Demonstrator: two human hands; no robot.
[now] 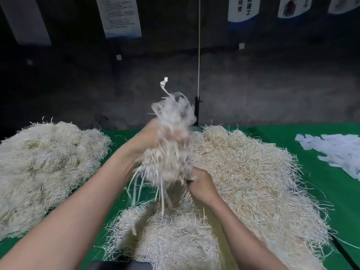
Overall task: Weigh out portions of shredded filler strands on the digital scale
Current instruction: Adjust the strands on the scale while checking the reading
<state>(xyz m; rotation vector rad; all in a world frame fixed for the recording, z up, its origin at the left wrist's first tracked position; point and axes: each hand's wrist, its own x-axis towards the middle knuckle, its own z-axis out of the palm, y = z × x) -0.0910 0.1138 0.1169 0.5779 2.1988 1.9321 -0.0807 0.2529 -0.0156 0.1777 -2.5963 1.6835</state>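
Views: one, head.
Mount: wide-angle camera worn on the person's head.
Position: over the near edge of the table (pixel 331 182).
Facing: forward and down across the table, toward a dark wall (pixel 175 26) behind it.
Nearness: close; left forearm (pixel 78 211) and right forearm (pixel 243 230) enter from the bottom edge, and the raised bunch of strands (pixel 171 152) sits mid-frame.
Blur: bunch of strands smeared.

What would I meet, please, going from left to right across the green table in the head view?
Pale strand pile → raised bundle of strands, gripped by the left hand above and the right hand below → large tan strand pile → white paper slips.
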